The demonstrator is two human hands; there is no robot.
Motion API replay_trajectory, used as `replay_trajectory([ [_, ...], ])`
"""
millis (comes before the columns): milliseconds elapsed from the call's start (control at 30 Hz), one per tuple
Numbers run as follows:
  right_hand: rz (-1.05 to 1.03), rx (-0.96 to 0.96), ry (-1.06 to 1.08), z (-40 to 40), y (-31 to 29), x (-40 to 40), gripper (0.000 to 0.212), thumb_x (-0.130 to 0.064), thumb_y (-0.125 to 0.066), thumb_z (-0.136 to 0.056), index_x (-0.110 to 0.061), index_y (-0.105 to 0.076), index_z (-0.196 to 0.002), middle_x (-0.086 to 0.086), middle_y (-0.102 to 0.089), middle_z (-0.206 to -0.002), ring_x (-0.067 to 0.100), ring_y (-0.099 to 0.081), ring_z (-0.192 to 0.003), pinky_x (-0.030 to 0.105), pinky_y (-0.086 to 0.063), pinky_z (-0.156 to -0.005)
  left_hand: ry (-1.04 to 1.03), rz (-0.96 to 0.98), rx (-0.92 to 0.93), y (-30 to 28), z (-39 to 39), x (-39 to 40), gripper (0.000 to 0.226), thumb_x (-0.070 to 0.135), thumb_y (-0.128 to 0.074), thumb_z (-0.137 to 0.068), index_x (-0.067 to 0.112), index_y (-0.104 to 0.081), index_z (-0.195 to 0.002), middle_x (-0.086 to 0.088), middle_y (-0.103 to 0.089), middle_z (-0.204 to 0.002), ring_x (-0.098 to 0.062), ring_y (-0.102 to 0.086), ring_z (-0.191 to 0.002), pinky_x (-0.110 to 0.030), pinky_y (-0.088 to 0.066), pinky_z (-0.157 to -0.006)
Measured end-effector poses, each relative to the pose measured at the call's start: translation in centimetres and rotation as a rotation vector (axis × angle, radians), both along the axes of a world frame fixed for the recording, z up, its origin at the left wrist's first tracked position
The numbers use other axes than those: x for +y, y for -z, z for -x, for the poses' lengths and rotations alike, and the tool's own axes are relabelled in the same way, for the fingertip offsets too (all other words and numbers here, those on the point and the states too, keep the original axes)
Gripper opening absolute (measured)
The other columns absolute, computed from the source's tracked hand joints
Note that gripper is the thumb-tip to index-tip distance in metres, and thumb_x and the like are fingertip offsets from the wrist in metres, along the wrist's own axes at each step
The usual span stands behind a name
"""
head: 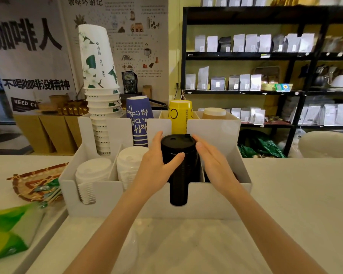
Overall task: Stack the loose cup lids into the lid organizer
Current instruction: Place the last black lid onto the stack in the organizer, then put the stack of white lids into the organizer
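Your two hands meet at the centre of the frame on the stack of black lids (178, 169), which stands in the third front slot of the white lid organizer (216, 202) on the pale worktop (295, 194). Your left hand (156, 165) wraps the stack from the left: the thumb lies across its front and the fingers curve round behind the top lid, so this grip is closed on the stack. Your right hand (214, 163) lies flat along the stack's right side with fingers straight and together; its grip is wide, pressing rather than clasping, and you cannot tell how much of the palm touches. The stack rises above the organizer's front wall, and its lower part shows through the notch cut in that wall.

To the left of the black stack, two stacks of white lids (93, 173) fill the first and second front slots. Behind them, in the organizer's rear slots, stand a tall tilted column of white floral cups (99, 76) at upper left, a blue cup stack (140, 119), a yellow cup stack (180, 115) and a brown cup stack (214, 113). At the left edge a woven tray (28, 186) holds green packets, and a green pouch (10, 232) lies at lower left. Dark shelving with pale bags (246, 44) fills the upper right.
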State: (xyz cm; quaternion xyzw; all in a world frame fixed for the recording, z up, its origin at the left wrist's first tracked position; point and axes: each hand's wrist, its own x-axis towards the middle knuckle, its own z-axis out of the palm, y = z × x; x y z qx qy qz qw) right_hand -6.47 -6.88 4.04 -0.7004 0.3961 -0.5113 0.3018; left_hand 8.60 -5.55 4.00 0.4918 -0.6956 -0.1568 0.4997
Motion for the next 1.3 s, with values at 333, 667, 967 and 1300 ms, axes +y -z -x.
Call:
replay_trajectory([
  [333, 0.19, -0.049, 0.195, -1.6, 0.0, 4.5, 0.043, -0.024, -0.047, -0.089, -0.021, -0.038, -0.131, -0.007, -0.048, -0.126, 0.004, -0.043, -0.116, 0.024, -0.037, -0.099, -0.005, 0.128, 0.019, 0.4, -2.9, 4.4, 0.056, 0.044, -0.05, -0.083, 0.026, -0.032, -0.133, 0.006, -0.04, -0.138, 0.0, -0.031, -0.122, -0.025, -0.028, -0.099],
  [667, 0.134, 0.125, 0.078, -7.7, 4.8, 9.0, 0.034, -0.025, -0.048, -0.088, -0.025, -0.046, -0.122, -0.009, -0.056, -0.106, -0.001, -0.052, -0.093, 0.014, -0.041, -0.077, -0.117, -0.089, -0.15, 6.4, -10.7, 10.2, 0.07, 0.068, -0.049, -0.068, 0.04, -0.029, -0.128, 0.014, -0.037, -0.135, 0.001, -0.032, -0.116, -0.027, -0.03, -0.096],
  [967, -0.264, 0.318, -0.104, -10.5, 8.8, 10.0, 0.047, -0.042, -0.038, -0.088, -0.025, -0.036, -0.132, 0.0, -0.05, -0.129, 0.011, -0.045, -0.113, 0.026, -0.033, -0.091, -0.108, -0.442, -0.25, 10.1, -12.2, 12.6, 0.124, 0.078, -0.064, -0.039, 0.036, -0.002, -0.138, 0.012, -0.012, -0.152, -0.008, -0.015, -0.135, -0.024, -0.015, -0.102],
  [1300, -0.127, 0.415, -0.131, -10.7, 9.2, 10.9, 0.033, -0.036, -0.04, -0.089, -0.025, -0.049, -0.12, -0.004, -0.061, -0.11, 0.011, -0.054, -0.097, 0.03, -0.043, -0.084, -0.087, -0.445, -0.319, 10.2, -13.0, 12.8, 0.117, 0.056, -0.074, -0.05, 0.024, -0.006, -0.14, 0.004, -0.022, -0.149, -0.011, -0.023, -0.131, -0.019, -0.018, -0.096],
])
